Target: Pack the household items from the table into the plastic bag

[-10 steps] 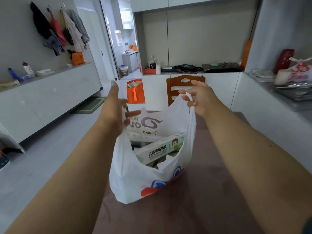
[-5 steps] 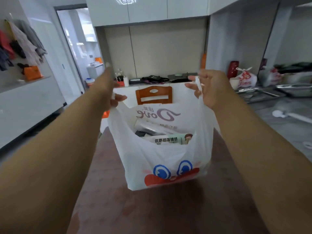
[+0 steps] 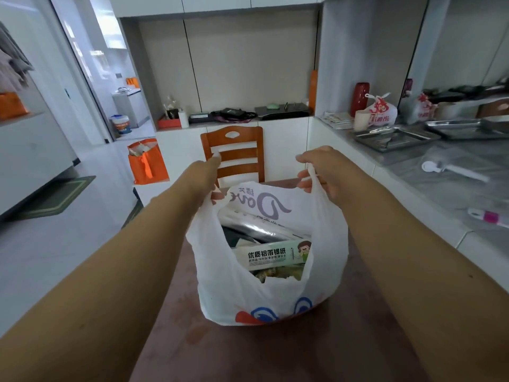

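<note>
The bag [image 3: 264, 293] stands on the table [image 3: 344, 348], near its middle and toward the far edge, its mouth held wide; the left hand [image 3: 205, 177] pinches the left handle, fingers clenched on the plastic; the right hand [image 3: 325, 172] grips the right handle [image 3: 316, 194], fingers curled around the strip; inside, a foil box [image 3: 271, 256] lies across the near part of the mouth, a shiny roll [image 3: 259, 228] lies behind it, and a white pouch [image 3: 264, 205] stands against the far wall of the bag; something yellowish shows below the box, too hidden to name; the near half of the table lies bare, as do the strips along its left and right edges beside the bag; a chair [image 3: 232, 153] stands at the far edge, just behind the hands; a counter [image 3: 446, 183] runs close along the right edge, carrying trays [image 3: 396, 137]; open floor [image 3: 68, 238] spreads off the left edge, with an orange tote [image 3: 147, 162] well apart.
</note>
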The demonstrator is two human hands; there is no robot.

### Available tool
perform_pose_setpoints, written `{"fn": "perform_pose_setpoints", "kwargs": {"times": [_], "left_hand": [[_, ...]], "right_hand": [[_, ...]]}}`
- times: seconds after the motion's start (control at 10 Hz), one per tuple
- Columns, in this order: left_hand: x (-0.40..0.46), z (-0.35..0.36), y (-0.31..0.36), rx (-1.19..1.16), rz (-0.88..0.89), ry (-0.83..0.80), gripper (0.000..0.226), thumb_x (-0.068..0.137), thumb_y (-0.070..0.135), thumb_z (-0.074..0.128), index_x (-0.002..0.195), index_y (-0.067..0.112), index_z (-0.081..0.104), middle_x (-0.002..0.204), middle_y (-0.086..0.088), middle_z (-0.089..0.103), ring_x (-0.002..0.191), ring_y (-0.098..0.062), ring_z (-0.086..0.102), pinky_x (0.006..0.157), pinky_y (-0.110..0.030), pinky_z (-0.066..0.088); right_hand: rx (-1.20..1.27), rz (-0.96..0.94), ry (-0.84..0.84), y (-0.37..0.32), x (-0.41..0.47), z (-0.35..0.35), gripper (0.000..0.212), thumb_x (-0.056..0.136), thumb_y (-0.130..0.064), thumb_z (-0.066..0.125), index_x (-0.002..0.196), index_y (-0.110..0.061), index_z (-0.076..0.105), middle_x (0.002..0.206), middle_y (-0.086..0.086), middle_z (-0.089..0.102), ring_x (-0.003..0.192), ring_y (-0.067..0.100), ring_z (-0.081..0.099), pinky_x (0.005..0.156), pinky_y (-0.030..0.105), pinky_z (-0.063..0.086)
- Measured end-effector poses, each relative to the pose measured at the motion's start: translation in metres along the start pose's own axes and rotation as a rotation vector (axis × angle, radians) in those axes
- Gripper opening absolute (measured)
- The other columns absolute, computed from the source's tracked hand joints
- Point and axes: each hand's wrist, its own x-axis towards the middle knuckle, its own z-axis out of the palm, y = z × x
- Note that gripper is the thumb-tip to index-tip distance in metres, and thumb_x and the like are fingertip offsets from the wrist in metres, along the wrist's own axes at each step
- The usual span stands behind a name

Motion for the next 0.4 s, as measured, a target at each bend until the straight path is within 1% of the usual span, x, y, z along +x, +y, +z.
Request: {"fn": "perform_pose_setpoints", "kwargs": {"times": [0.1,0.2,0.3,0.4], "left_hand": [[-0.001,-0.003,-0.012,0.097,0.055,0.044,0.031,0.097,0.052,0.031,0.108,0.024,0.042,0.098,-0.005,0.060,0.091,-0.028,0.065,0.068,-0.033,0.052],[-0.003,-0.008,-0.014,0.201,0.110,0.097,0.046,0.097,0.052,0.029,0.125,0.020,0.047,0.105,-0.005,0.062,0.093,-0.027,0.064,0.083,-0.039,0.053],[-0.005,-0.014,-0.012,0.281,0.109,0.146,0.051,0.096,0.053,0.030,0.130,0.018,0.047,0.119,-0.006,0.061,0.097,-0.026,0.062,0.085,-0.039,0.050],[-0.016,-0.015,-0.002,0.248,0.084,0.183,0.054,0.096,0.055,0.032,0.131,0.016,0.048,0.132,-0.007,0.057,0.113,-0.030,0.056,0.095,-0.043,0.045]], "right_hand": [[-0.129,0.010,0.037,0.002,-0.005,0.003,0.039,0.091,-0.031,0.057,0.122,-0.011,0.046,0.106,0.017,0.063,0.075,0.024,0.064,0.075,0.037,0.054],[-0.230,-0.015,0.067,0.002,-0.009,0.004,0.044,0.091,-0.032,0.056,0.127,-0.009,0.046,0.106,0.016,0.064,0.076,0.024,0.065,0.072,0.034,0.051],[-0.334,-0.059,0.097,-0.001,-0.012,0.005,0.045,0.090,-0.034,0.056,0.126,-0.008,0.048,0.110,0.013,0.064,0.087,0.026,0.067,0.078,0.035,0.052],[-0.352,-0.118,0.126,-0.007,-0.022,0.003,0.039,0.091,-0.034,0.056,0.120,-0.009,0.051,0.094,0.008,0.061,0.087,0.023,0.064,0.080,0.035,0.050]]}}
